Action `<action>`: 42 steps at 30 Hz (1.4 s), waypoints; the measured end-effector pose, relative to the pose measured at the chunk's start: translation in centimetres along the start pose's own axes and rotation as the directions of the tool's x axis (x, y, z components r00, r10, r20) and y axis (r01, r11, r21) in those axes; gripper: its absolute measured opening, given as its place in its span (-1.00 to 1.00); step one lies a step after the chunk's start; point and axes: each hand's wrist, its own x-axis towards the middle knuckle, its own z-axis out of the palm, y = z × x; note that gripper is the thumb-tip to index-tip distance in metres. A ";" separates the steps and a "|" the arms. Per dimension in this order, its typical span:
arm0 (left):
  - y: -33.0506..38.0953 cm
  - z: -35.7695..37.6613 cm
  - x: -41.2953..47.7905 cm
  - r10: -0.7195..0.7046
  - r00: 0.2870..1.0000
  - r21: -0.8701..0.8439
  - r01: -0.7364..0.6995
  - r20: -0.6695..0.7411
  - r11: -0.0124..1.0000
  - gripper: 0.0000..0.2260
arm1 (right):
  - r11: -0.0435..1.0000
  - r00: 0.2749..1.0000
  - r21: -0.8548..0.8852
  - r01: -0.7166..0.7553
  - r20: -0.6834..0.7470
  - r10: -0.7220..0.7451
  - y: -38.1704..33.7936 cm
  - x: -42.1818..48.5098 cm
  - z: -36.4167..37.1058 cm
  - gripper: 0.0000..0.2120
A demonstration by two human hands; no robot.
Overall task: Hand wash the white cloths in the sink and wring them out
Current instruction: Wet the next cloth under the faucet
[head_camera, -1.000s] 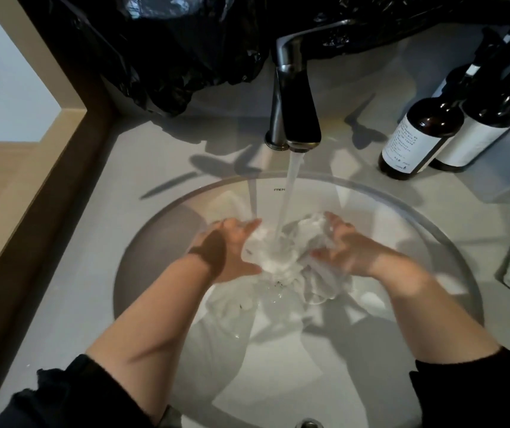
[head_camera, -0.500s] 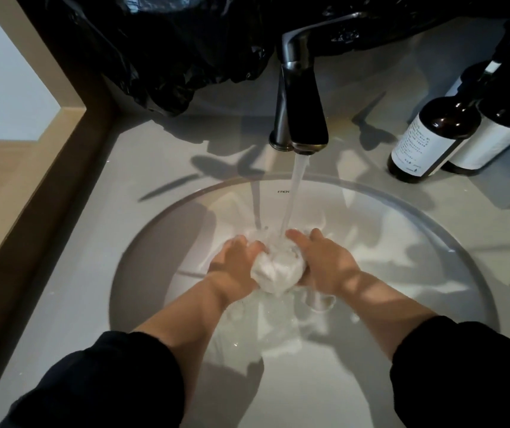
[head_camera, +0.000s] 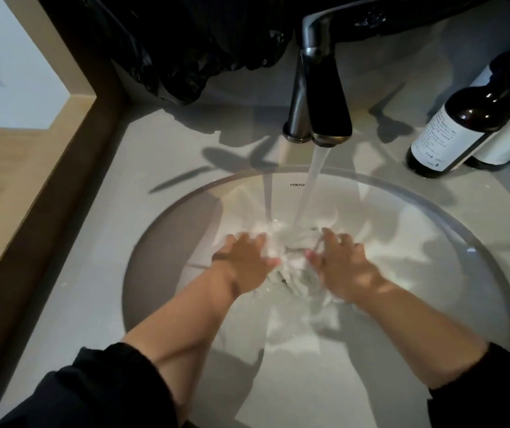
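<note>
Nearest the camera, two dark sleeves [head_camera: 93, 390] are pushed up the forearms, which reach forward into the sink [head_camera: 167, 217]. The left hand [head_camera: 246, 262] and the right hand [head_camera: 340, 267] lie side by side on the white cloth [head_camera: 290, 267]. Their fingers are spread and fairly straight, pressing down on the cloth, not closed round it. The right hand is a little blurred. The cloth sits bunched at the bottom of the bowl, between and under both palms, with more folds trailing toward the person. Soaked like this it should be limp, heavy with water and rather slippery. For wringing, it would be best gathered into a roll and gripped at its two ends. Besides the cloth, the sink holds a shallow, moving sheet of water; whether the drain is stopped cannot be told. Just beyond the fingertips a stream of water [head_camera: 312, 186] falls onto the cloth from the dark tap [head_camera: 324, 97]. On the counter [head_camera: 108, 211] to the right of the tap stand two dark bottles [head_camera: 454, 131] with white labels. They touch or nearly touch, and what is in them cannot be seen. Farthest back hangs crumpled black plastic [head_camera: 201, 41].
</note>
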 end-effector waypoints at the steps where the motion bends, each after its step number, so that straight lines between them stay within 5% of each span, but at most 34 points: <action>1: 0.3 0.7 0.3 -0.043 0.999 -0.037 0.044 0.015 0.998 -0.59 | 0.987 1.000 -0.158 -0.015 0.004 0.016 -0.3 -0.2 1.2 -0.39; 4: 0.2 1.5 1.0 -0.111 0.993 -0.138 0.107 -0.025 0.985 -0.48 | 0.890 0.993 -0.449 0.085 -0.038 -0.114 -0.7 0.0 3.8 -0.36; 8: 0.0 2.1 1.7 -0.102 0.992 -0.201 0.086 -0.071 0.976 -0.55 | 0.819 0.969 -0.552 0.157 -0.074 -0.235 -0.2 1.8 3.9 -0.41; 13: 0.4 0.5 1.3 -0.183 0.973 -0.360 0.123 -0.139 0.925 -0.88 | 0.928 0.968 -0.290 0.234 -0.021 -0.250 -0.2 2.9 1.9 -0.55; 17: -0.7 -2.0 0.3 -0.277 0.941 -0.241 0.228 -0.195 0.943 -0.81 | 0.982 0.991 0.141 0.129 0.017 -0.133 -1.2 2.8 -1.9 -0.61; 19: -1.2 -3.8 -1.0 -0.322 0.940 -0.085 0.314 -0.114 0.946 -0.91 | 0.987 0.998 0.156 0.025 0.049 -0.033 -0.7 2.4 -3.9 -0.59; 21: -1.3 -4.9 -2.0 -0.319 0.936 0.034 0.327 -0.152 0.944 -0.93 | 0.994 0.992 -0.105 -0.040 0.115 0.052 0.4 1.9 -5.0 -0.63; 24: -0.4 -4.1 -2.1 -0.062 0.962 0.211 0.121 -0.267 0.970 -0.82 | 0.870 1.000 -0.493 -0.005 0.018 0.016 0.8 0.7 -4.5 -0.60; 26: 0.1 -2.4 -1.3 0.089 0.990 0.220 -0.064 -0.105 0.973 -0.55 | 0.856 0.974 -0.475 0.205 0.012 -0.227 0.2 0.8 -3.1 -0.45; 28: 0.5 -0.9 -0.7 0.082 0.994 0.299 -0.102 0.078 0.949 -0.11 | 0.848 0.931 -0.385 0.365 0.163 -0.327 -0.7 0.9 -1.5 -0.15; 30: 0.9 0.6 -0.1 0.041 0.994 0.448 -0.083 0.104 0.890 0.06 | 0.754 0.923 -0.531 0.385 0.229 -0.310 -1.1 0.9 -0.2 0.03; 33: 1.1 1.7 0.8 0.037 0.999 0.517 -0.033 0.002 0.856 -0.22 | 0.696 0.936 -0.633 0.339 0.153 -0.316 -0.7 1.7 1.2 0.03; 36: 0.6 0.7 1.4 0.039 0.998 0.299 -0.024 -0.044 0.954 -0.74 | 0.710 0.941 -0.623 0.328 0.153 -0.300 -1.0 2.4 1.4 -0.25; 39: -0.7 -1.3 0.9 0.061 0.970 0.012 -0.060 -0.236 0.998 -0.73 | 0.818 0.924 -0.432 0.381 0.213 -0.318 -0.8 2.2 0.0 -0.41; 42: -1.2 -3.0 0.2 0.089 0.949 -0.175 -0.147 -0.303 0.973 -0.67 | 0.941 0.910 0.204 0.270 0.266 -0.319 0.2 0.6 -3.5 -0.52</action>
